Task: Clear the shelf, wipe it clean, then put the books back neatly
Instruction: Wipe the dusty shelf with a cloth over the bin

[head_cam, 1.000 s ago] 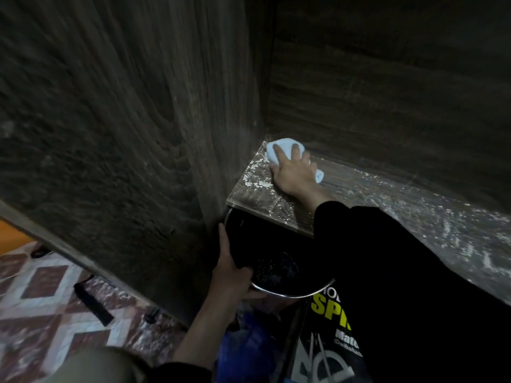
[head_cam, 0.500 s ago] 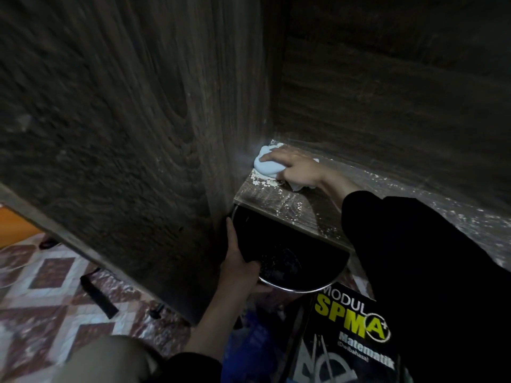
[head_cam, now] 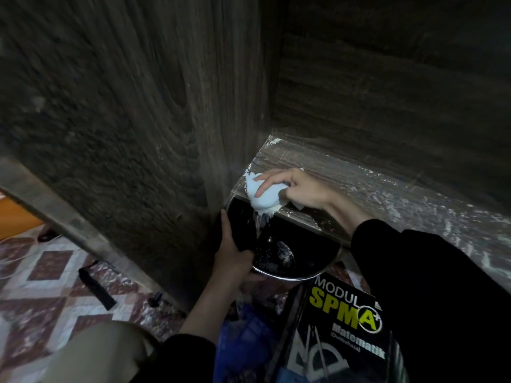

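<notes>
The right hand (head_cam: 301, 189) rests at the front left corner of the dusty shelf (head_cam: 387, 194), its fingers (head_cam: 272, 175) curled over a pale blue cloth (head_cam: 262, 199) that hangs past the edge. White crumbs (head_cam: 261, 219) fall from the cloth into a dark bowl (head_cam: 304, 252) just under the shelf edge. The left hand (head_cam: 232, 252) grips the bowl's rim, thumb inside. A black book (head_cam: 340, 313) marked "MODUL SPM A+" lies below the bowl, near the tiled floor (head_cam: 41, 272)
</notes>
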The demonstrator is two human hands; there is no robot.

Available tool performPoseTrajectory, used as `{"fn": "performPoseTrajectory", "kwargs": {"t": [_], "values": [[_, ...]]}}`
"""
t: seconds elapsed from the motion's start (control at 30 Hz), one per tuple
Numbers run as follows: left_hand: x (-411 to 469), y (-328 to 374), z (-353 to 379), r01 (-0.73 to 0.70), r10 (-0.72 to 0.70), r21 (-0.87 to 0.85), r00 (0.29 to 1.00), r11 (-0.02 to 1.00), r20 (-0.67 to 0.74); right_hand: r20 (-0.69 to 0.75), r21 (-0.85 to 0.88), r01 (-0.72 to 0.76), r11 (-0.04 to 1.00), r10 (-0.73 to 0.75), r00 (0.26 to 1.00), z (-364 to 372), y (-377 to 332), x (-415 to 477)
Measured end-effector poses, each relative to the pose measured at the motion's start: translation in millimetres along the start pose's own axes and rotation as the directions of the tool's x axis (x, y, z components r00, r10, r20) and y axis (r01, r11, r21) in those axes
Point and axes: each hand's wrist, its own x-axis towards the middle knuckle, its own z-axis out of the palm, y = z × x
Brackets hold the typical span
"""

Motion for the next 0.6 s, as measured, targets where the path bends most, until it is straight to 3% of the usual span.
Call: {"fn": "performPoseTrajectory", "kwargs": {"t": [0.27,0.37,0.47,0.6], "values": [[-6,7,4,0.027,-0.027,-0.048,1.000,0.998,0.005,-0.019,-0.018,0.013,1.000,-0.013,1.000,9,4,-37],[-4,6,3,0.045,-0.044,-0.065,0.999,0.997,0.010,-0.060,0.112,-0.008,0.994,0.015,0.998,1,-1,-38],[-2,6,1,0.060,-0.060,-0.061,0.998,0.996,0.005,-0.284,0.262,-0.029,0.965,0.105,0.953,-11,-8,-27],[0,3,1,0.016,-0.016,-0.049,1.000,0.999,-0.015,-0.583,0.421,0.010,0.907,0.262,0.769,-23,-11,12]]}}
